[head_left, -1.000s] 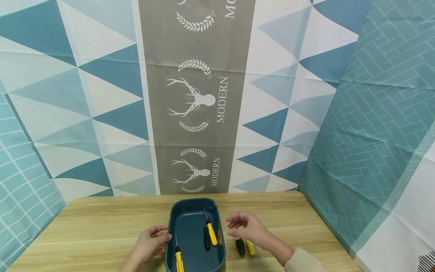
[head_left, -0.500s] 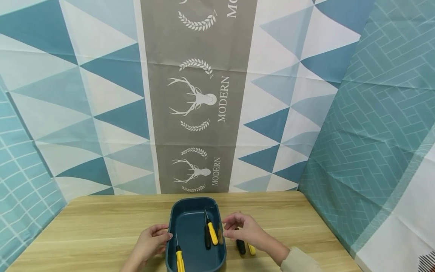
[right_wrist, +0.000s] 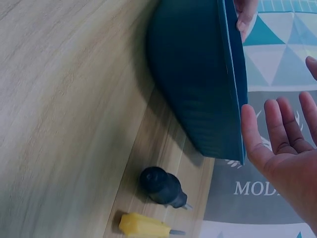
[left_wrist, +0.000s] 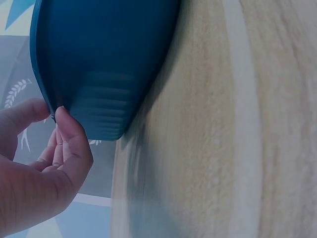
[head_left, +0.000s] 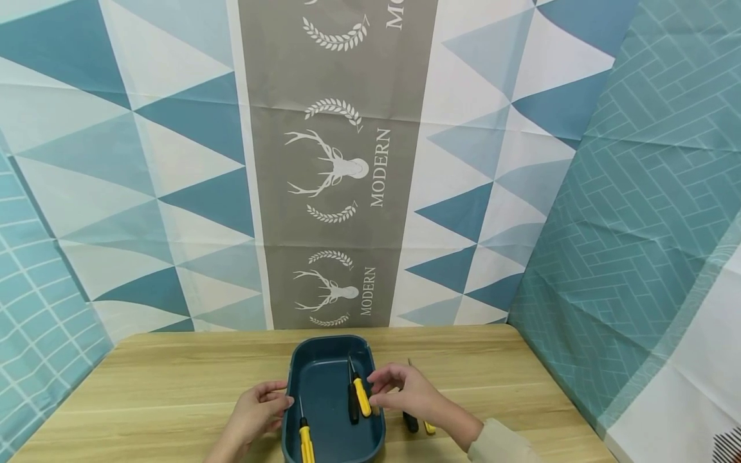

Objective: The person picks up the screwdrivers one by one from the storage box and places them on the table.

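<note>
A dark blue rectangular bin (head_left: 324, 444) stands on the table. My left hand (head_left: 251, 415) pinches its left rim, thumb and forefinger closed on the edge in the left wrist view. My right hand (head_left: 412, 393) hovers at the right rim, its fingers apart and bent slightly, holding nothing. Inside lie a black-handled screwdriver (head_left: 353, 404) and a yellow-handled screwdriver (head_left: 362, 397) side by side near the right wall. Another yellow screwdriver (head_left: 306, 442) leans at the left near corner. Whether my right fingertips touch the bin cannot be told.
Right of the bin, a black-handled screwdriver (right_wrist: 161, 186) and a yellow-handled one (right_wrist: 143, 225) lie on the wooden table (head_left: 191, 379), partly beneath my right hand in the head view. Patterned cloth (head_left: 336, 161) hangs behind the table.
My right hand has moved left, from above the loose screwdrivers to the bin's right rim. My left hand has kept its grip on the left rim.
</note>
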`<state>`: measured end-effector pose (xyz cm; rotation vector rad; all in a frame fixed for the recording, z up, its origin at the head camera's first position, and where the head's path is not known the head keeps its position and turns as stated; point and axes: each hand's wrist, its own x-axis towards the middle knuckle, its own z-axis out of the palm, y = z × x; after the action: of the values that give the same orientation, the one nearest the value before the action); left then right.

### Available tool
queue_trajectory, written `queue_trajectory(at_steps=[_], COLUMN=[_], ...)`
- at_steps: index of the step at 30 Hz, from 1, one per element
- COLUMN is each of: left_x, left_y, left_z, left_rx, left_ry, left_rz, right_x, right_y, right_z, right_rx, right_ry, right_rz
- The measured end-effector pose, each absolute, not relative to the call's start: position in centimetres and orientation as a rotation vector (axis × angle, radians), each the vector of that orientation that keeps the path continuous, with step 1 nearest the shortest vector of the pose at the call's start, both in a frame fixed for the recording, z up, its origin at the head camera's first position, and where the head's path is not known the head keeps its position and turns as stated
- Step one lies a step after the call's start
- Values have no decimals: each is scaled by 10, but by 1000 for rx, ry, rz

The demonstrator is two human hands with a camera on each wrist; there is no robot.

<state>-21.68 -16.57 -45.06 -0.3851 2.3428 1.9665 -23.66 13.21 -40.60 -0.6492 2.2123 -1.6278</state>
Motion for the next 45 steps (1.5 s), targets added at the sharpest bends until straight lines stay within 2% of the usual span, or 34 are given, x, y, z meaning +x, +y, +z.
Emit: queue_trajectory(at_steps=[27, 45], left_x=[-215, -215], left_y=[-167, -167], left_z=[-453, -451], left_rx=[-381, -382], left_ry=[2337, 2326], left_rz=[1969, 1985], right_x=[-231, -231], right_y=[99, 77], right_z=[-409, -416], right_rx=[-683, -544], right_ry=[2102, 2139], right_rz=[-1644, -1572])
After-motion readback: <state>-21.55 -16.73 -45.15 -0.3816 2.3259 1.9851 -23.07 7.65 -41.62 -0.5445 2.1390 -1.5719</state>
